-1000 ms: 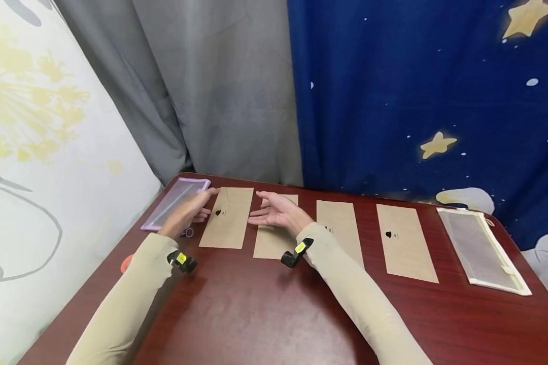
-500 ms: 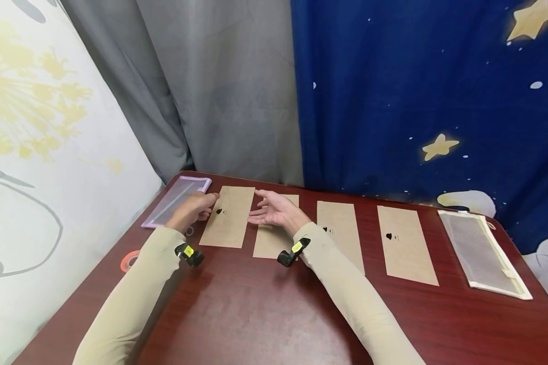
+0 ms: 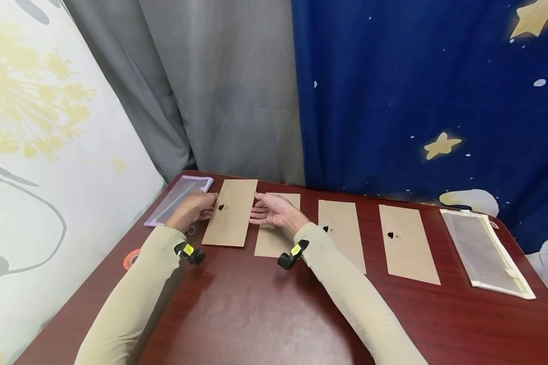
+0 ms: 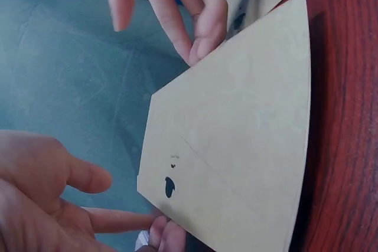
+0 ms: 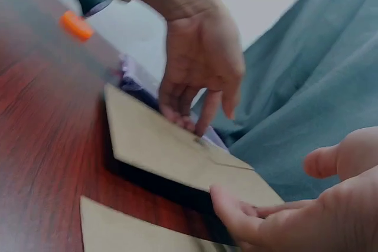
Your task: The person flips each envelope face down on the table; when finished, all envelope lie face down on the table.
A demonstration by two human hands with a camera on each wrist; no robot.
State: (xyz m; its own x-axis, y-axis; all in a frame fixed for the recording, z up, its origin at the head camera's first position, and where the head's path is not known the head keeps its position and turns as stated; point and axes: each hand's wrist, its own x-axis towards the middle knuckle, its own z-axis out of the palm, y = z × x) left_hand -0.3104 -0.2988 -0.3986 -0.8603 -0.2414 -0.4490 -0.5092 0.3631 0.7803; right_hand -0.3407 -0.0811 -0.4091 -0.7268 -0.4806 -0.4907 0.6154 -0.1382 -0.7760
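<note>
A flat brown kraft paper sheet (image 3: pixel 230 218) with a small black hat print is raised off the table, its underside shadow showing in the right wrist view. My left hand (image 3: pixel 194 209) has its fingertips at the sheet's left edge, thumb apart from the paper. Opposite, my right hand (image 3: pixel 276 210) has its fingers at the right edge, its thumb also away from it. The left wrist view shows the raised sheet (image 4: pixel 236 128) spanning between both hands. Behind my right hand lies a second kraft sheet (image 3: pixel 269 243), partly covered.
Two more kraft sheets (image 3: pixel 340 228) (image 3: pixel 408 248) lie further right on the dark red table (image 3: pixel 237 309). A white-edged mesh zip pouch (image 3: pixel 484 253) is at the far right, a purple-edged one (image 3: pixel 164 210) at the left. An orange ring (image 3: pixel 130 258) is beside my left sleeve.
My left hand has moved slightly right onto the sheet's edge. The leftmost kraft sheet has come up off the table between my hands. My right hand stays nearly in place.
</note>
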